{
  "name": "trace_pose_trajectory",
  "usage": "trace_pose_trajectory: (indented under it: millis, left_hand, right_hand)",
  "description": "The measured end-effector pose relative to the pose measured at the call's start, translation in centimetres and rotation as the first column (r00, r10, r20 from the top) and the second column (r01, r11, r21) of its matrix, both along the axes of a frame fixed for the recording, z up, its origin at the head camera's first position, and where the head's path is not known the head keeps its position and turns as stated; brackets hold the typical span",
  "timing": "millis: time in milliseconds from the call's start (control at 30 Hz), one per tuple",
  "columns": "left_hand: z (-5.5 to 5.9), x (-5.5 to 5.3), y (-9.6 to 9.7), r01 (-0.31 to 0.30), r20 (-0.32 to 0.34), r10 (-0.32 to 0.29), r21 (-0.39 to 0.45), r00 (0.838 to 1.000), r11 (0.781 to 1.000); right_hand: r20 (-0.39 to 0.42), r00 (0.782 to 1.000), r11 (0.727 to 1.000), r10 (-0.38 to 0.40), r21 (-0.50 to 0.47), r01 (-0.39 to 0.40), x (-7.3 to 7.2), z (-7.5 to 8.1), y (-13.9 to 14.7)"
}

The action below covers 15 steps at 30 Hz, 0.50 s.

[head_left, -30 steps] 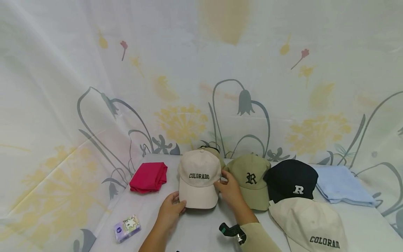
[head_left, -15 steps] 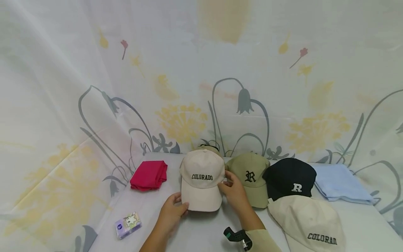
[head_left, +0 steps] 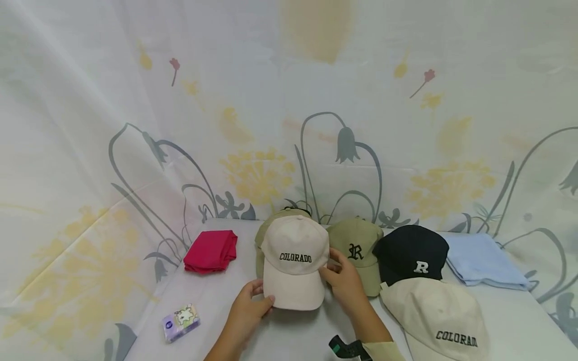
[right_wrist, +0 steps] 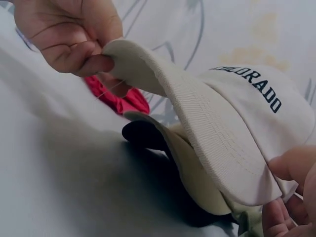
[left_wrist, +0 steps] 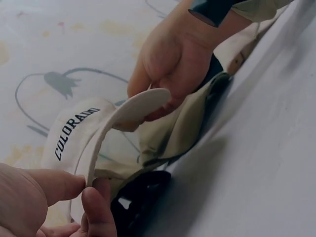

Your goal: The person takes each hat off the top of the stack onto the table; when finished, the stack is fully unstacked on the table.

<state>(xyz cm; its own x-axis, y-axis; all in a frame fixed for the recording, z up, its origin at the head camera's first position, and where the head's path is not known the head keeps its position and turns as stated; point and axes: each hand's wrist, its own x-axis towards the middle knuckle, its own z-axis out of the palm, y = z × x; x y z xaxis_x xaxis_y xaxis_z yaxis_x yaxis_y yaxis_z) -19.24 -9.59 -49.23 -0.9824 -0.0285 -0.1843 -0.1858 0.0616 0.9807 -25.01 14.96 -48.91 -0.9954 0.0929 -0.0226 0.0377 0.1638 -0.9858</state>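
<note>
A cream baseball cap [head_left: 294,290] with "COLORADO" on its front is held between both hands, its brim toward me. My left hand [head_left: 246,311] pinches the brim's left edge between thumb and fingers. At the right side, where brim meets crown, my right hand [head_left: 346,281] grips the cap. Partly hidden behind it is an olive cap [head_left: 261,235]. The right wrist view shows an olive brim [right_wrist: 195,177] and a dark brim [right_wrist: 143,136] below the held one, which sits above them with a gap.
To the right are an olive cap with an R [head_left: 354,235], a black cap [head_left: 408,250] and a second cream cap [head_left: 433,311]. Folded light blue cloth [head_left: 485,260] lies behind them. On the left are folded red cloth [head_left: 211,250] and a purple packet [head_left: 180,323].
Both hands have moved the cream cap rightward and slightly toward me, keeping their hold. More of the olive cap behind it now shows on the left.
</note>
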Motion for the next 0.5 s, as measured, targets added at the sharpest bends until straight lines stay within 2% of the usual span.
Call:
trace_pose_trajectory:
  millis: [200, 400, 500]
  left_hand:
    - [0.5, 1.0, 0.9, 0.031, 0.014, -0.032, 0.056, 0.999, 0.998]
    - [0.3, 2.0, 1.7, 0.065, 0.014, -0.065, 0.048, 0.998, 0.997]
    - [0.3, 2.3, 1.9, 0.090, 0.010, -0.090, 0.019, 0.996, 0.996]
  right_hand:
    - [-0.003, 1.000, 1.000, -0.014, 0.011, 0.014, 1.3, 0.2, 1.1]
    - [0.003, 1.000, 0.999, -0.023, 0.045, 0.023, 2.9, 0.4, 2.5]
    - [0.014, 0.999, 0.997, -0.040, 0.063, 0.039, 3.5, 0.4, 3.1]
